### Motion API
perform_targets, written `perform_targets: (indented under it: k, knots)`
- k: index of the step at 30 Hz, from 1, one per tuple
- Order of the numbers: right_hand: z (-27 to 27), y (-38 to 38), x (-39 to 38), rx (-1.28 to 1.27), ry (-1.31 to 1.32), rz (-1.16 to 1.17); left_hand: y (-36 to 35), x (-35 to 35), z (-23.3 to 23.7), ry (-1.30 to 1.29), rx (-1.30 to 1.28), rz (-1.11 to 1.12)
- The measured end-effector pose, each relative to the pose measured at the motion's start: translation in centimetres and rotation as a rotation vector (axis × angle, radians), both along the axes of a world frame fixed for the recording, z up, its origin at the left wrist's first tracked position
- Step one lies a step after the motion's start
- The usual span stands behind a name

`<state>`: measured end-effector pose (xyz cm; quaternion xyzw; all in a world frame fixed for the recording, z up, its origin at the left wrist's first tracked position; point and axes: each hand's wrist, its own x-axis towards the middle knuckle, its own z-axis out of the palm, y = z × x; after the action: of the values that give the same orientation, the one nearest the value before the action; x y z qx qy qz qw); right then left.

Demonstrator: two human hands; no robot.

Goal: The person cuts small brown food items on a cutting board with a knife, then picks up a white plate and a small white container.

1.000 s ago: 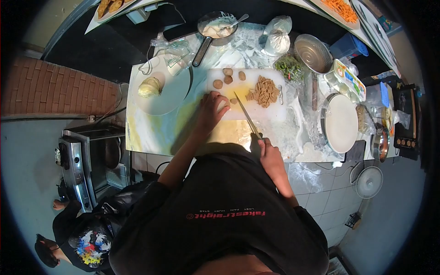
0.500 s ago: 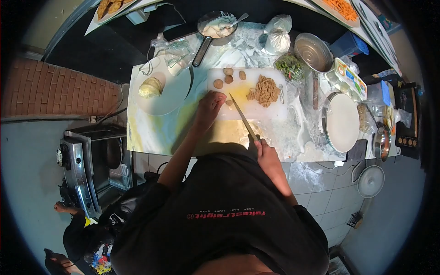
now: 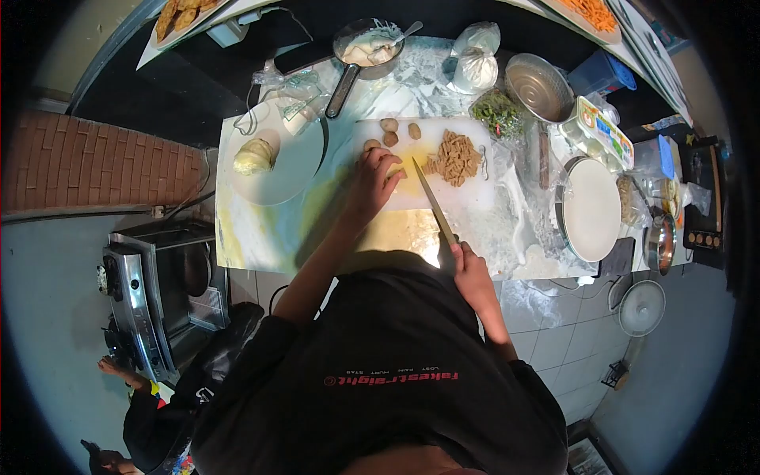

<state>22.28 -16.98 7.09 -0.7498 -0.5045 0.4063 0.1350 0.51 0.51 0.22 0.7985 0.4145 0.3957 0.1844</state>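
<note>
My right hand (image 3: 469, 267) is wrapped round the handle of a long knife (image 3: 432, 198), whose blade points up and left over the white cutting board (image 3: 473, 194). My left hand (image 3: 375, 180) is at the board's left side, fingers bent and slightly apart; whether anything lies beneath them is hidden. Small brown balls (image 3: 390, 138) sit at the top left of the board, one of them close to my left fingertips. A heap of brown cut pieces (image 3: 457, 158) lies right of the blade.
A plate with a pale cabbage-like piece (image 3: 255, 157) stands left. Behind are a pan (image 3: 369, 54), a flour bag (image 3: 476, 67), a bag of greens (image 3: 497, 115) and a metal bowl (image 3: 540, 87). White plates (image 3: 592, 211) are right. Another person's hand (image 3: 119, 369) is near the stove.
My left hand has moved up slightly and its fingers have spread. My right hand and the knife have shifted a little to the right. The small piece by my left fingers no longer shows.
</note>
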Motion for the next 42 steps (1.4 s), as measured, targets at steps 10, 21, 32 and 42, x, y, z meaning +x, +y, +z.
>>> perform_targets:
  k: [10, 21, 32, 42]
  knots:
    - [-0.7, -0.3, -1.3, 0.093, 0.022, -0.026, -1.3, 1.4, -1.4, 0.045, -0.08, 0.166]
    - [-0.1, 0.8, -1.7, 0.011, -0.061, 0.054, -1.3, 1.5, -1.1, -0.002, -0.076, 0.206]
    - [0.0, 1.2, -2.3, -0.002, -0.129, 0.089, -1.6, 1.3, -0.5, 0.094, -0.117, 0.229]
    - [0.5, 1.2, -2.8, -0.001, -0.148, 0.086, -1.6, 1.2, -0.6, 0.101, -0.147, 0.222]
